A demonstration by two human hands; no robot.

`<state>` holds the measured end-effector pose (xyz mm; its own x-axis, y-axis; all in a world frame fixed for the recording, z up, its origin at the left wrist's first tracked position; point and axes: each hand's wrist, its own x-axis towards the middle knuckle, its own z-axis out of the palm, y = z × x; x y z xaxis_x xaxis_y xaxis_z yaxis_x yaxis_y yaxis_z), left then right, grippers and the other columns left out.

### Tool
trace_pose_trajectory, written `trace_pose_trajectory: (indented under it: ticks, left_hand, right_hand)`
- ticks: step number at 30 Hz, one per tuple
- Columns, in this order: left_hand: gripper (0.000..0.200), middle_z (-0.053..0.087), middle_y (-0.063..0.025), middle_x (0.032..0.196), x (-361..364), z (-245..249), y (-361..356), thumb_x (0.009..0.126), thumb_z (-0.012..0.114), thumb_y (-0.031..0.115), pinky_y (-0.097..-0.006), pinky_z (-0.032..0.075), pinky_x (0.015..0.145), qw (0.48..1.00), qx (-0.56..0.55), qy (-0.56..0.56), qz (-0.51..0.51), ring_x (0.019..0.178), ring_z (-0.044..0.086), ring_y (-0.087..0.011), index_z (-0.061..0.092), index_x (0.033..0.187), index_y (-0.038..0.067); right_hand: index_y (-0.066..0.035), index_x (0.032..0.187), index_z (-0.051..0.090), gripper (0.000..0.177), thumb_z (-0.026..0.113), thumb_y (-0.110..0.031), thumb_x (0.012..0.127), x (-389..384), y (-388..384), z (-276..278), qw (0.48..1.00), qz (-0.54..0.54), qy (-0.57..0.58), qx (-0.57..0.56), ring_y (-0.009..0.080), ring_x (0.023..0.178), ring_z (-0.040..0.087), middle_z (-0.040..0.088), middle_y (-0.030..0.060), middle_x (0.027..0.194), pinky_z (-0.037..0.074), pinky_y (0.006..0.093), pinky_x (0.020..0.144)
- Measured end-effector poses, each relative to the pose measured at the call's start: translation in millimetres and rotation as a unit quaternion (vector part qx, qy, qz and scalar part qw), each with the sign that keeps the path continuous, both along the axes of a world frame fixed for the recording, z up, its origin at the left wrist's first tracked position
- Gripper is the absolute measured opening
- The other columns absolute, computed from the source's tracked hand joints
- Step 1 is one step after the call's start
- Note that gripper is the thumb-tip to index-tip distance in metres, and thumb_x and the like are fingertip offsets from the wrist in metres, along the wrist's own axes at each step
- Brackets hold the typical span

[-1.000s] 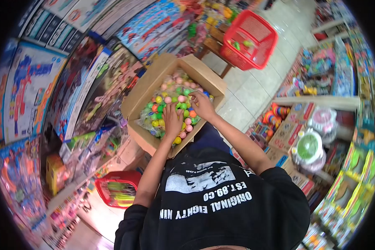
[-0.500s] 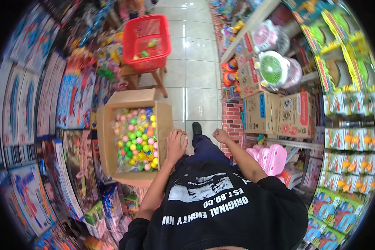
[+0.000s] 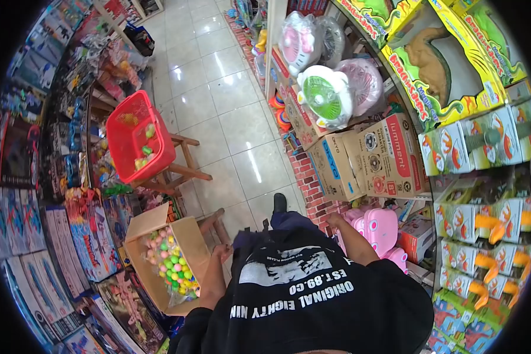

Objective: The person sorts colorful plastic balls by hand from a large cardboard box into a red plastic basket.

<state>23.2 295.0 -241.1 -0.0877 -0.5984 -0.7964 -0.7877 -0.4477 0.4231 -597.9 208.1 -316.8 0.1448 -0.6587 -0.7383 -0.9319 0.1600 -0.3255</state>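
Note:
My left hand hangs beside the right side of an open cardboard box, fingers loosely bent and apart, holding nothing visible. Inside the box lie many small coloured balls in clear plastic, mostly green, yellow and pink. On my other side, my right hand is loosely curled with nothing showing in it. It is near pink rounded cases on the low right shelf.
A red plastic basket holding a few small items stands on a wooden stool. The tiled aisle runs forward. Right-hand shelves carry wrapped fans, cartons and boxed toys; packed toys line the left.
My view has turned to the right and shifted forward. The basket and ball box now sit lower and farther left. My left hand has swung back towards my body; my right hand also sits lower.

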Motion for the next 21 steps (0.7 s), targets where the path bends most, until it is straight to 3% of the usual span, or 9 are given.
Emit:
trace_pose_trajectory:
  ticks: [1, 2, 4, 7, 9, 11, 13, 18, 21]
  left_hand:
    - [0.034, 0.07, -0.0204, 0.085, -5.9, 6.0, -24.6, 0.091, 0.058, 0.033, -0.042, 0.054, 0.073, 1.0, 0.004, -0.001, -0.004, 0.077, 0.069, -0.0308, 0.07, 0.098, 0.001]
    - [0.034, 0.07, -0.0185, 0.088, -8.4, 8.5, -40.8, 0.092, 0.057, 0.033, -0.0408, 0.053, 0.075, 0.993, 0.077, -0.022, 0.091, 0.082, 0.068, -0.028, 0.07, 0.1, 0.003]
    - [0.033, 0.071, -0.0165, 0.091, -6.8, 3.8, -52.4, 0.093, 0.057, 0.033, -0.0397, 0.053, 0.078, 0.97, 0.152, -0.047, 0.185, 0.087, 0.068, -0.0252, 0.07, 0.101, 0.004]
    - [0.018, 0.063, -0.0068, 0.07, 0.5, -30.4, -79.5, 0.093, 0.056, 0.018, -0.037, 0.044, 0.053, 0.95, -0.048, 0.051, 0.305, 0.061, 0.06, -0.0157, 0.068, 0.09, 0.005]
    - [0.035, 0.071, -0.0131, 0.094, 7.3, -51.5, -103.2, 0.094, 0.057, 0.036, -0.0377, 0.051, 0.081, 0.937, -0.09, 0.015, 0.338, 0.089, 0.066, -0.0232, 0.069, 0.105, 0.004]
    - [0.035, 0.07, -0.0131, 0.095, 3.8, -14.5, -142.5, 0.094, 0.058, 0.035, -0.0369, 0.051, 0.082, 0.942, -0.076, 0.013, 0.328, 0.09, 0.066, -0.022, 0.068, 0.107, 0.004]
    - [0.035, 0.07, -0.013, 0.096, 3.0, 8.0, -180.9, 0.094, 0.059, 0.033, -0.0361, 0.051, 0.082, 0.947, -0.063, 0.014, 0.316, 0.091, 0.065, -0.0209, 0.066, 0.11, 0.003]
    - [0.031, 0.069, -0.0116, 0.091, 43.0, -26.9, -243.1, 0.094, 0.06, 0.029, -0.0362, 0.051, 0.079, 0.915, -0.092, 0.049, 0.39, 0.087, 0.064, -0.0199, 0.065, 0.103, 0.0]
    - [0.032, 0.069, -0.0158, 0.091, 43.1, 58.6, -281.8, 0.093, 0.057, 0.03, -0.0404, 0.051, 0.078, 0.873, -0.018, 0.095, 0.479, 0.088, 0.065, -0.026, 0.067, 0.096, -0.001]
  right_hand:
    - [0.001, 0.089, 0.07, 0.03, 0.066, -0.026, 0.079, -14.0, 2.6, -37.7, 0.992, 0.106, 0.01, -0.063, 0.0324, 0.073, 0.069, 0.07, 0.0193, 0.081, 0.055, 0.0438, 0.064]
    - [0.001, 0.089, 0.07, 0.03, 0.066, -0.026, 0.079, -3.6, -20.6, 7.5, 0.993, 0.103, 0.008, -0.057, 0.0324, 0.073, 0.069, 0.07, 0.0193, 0.081, 0.055, 0.0438, 0.064]
    - [0.005, 0.102, 0.069, 0.033, 0.061, -0.018, 0.08, 44.8, -72.1, 105.2, 0.978, -0.167, 0.057, 0.115, 0.035, 0.101, 0.067, 0.067, 0.0255, 0.109, 0.053, 0.0435, 0.084]
    - [0.005, 0.102, 0.069, 0.033, 0.06, -0.019, 0.082, 38.5, -90.2, 30.6, 0.997, 0.067, 0.049, -0.003, 0.0338, 0.098, 0.068, 0.068, 0.0246, 0.106, 0.055, 0.0424, 0.082]
    - [0.002, 0.1, 0.07, 0.032, 0.061, -0.024, 0.082, 61.4, -116.4, 45.6, 0.999, 0.039, 0.016, -0.015, 0.0343, 0.092, 0.068, 0.069, 0.0215, 0.097, 0.055, 0.043, 0.081]
    - [-0.002, 0.097, 0.07, 0.032, 0.062, -0.028, 0.081, 98.6, -155.7, 80.6, 0.999, 0.007, -0.015, -0.029, 0.0348, 0.086, 0.068, 0.069, 0.0185, 0.088, 0.054, 0.0436, 0.081]
    - [-0.002, 0.093, 0.069, 0.029, 0.061, -0.026, 0.079, 134.3, -203.0, 124.2, 0.962, -0.231, 0.012, 0.148, 0.0335, 0.085, 0.068, 0.07, 0.0187, 0.088, 0.054, 0.043, 0.08]
    - [0.0, 0.088, 0.067, 0.029, 0.062, -0.026, 0.078, 170.8, -278.2, 82.0, 0.999, -0.016, 0.029, -0.031, 0.0298, 0.077, 0.07, 0.07, 0.0179, 0.081, 0.053, 0.0424, 0.072]
    - [-0.001, 0.086, 0.067, 0.025, 0.061, -0.024, 0.079, 197.3, -331.8, 100.1, 0.998, -0.049, 0.016, 0.037, 0.029, 0.073, 0.069, 0.07, 0.0163, 0.078, 0.053, 0.0422, 0.067]
